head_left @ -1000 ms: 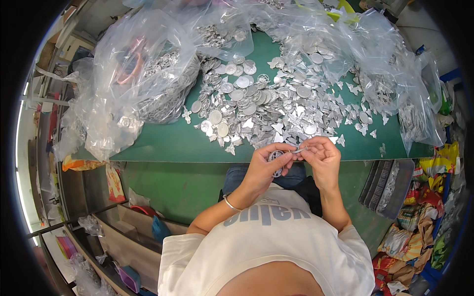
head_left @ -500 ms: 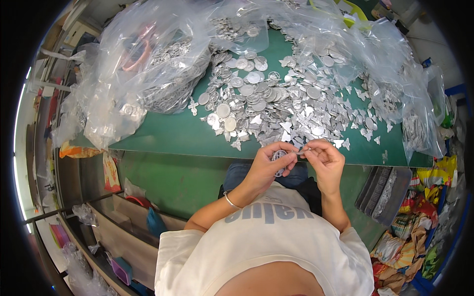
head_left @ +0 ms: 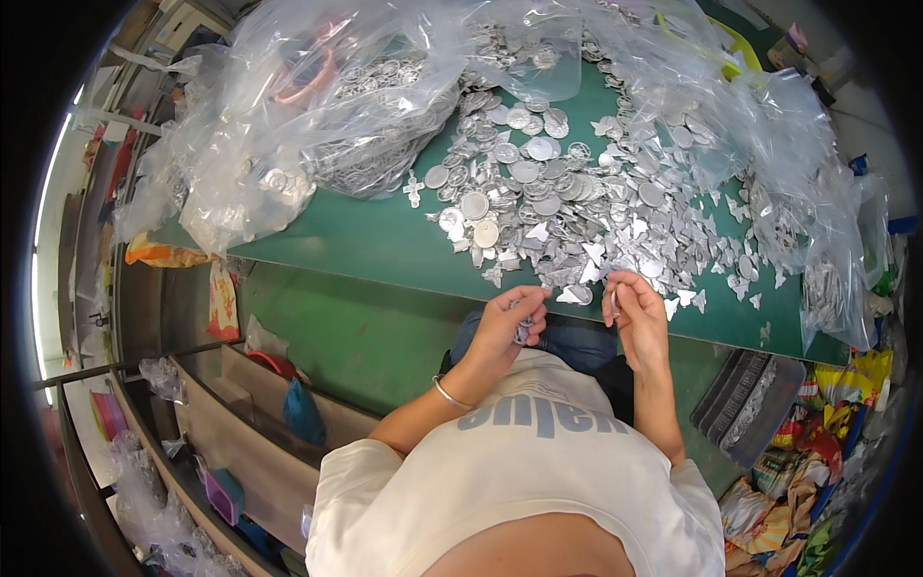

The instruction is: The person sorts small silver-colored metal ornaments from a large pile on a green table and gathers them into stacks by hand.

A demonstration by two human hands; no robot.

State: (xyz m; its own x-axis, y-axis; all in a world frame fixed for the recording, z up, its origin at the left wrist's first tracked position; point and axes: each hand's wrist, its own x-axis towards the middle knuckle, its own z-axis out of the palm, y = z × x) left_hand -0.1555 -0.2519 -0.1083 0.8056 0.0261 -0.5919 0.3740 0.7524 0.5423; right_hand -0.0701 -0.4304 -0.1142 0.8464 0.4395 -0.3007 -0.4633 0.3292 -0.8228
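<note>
My left hand (head_left: 504, 322) is curled closed just off the table's near edge. Its fingers wrap round a silver metal medallion (head_left: 522, 332), round with cut-out work, mostly hidden by the palm. A short way to the right my right hand (head_left: 636, 315) is raised at the same edge, thumb and fingers pinching a small silver metal piece (head_left: 613, 302) whose shape I cannot make out. Beyond both hands spreads a heap of silver metal charms (head_left: 553, 197), with round discs on its left side and butterfly-like shapes toward the right. One cross-shaped charm (head_left: 412, 188) lies apart at the left.
Clear plastic bags of metal parts (head_left: 370, 144) crowd the green table (head_left: 356, 240) at left, with more plastic bags (head_left: 803, 207) at right. Dark trays (head_left: 745, 404) stand below on the right, near colourful packets (head_left: 836, 413). A brown drawer-like shelf (head_left: 250, 433) is at lower left.
My hands have moved apart: the left drew back left and closed more round the medallion, the right keeps its pinch. The whole view has shifted, the table appearing farther right.
</note>
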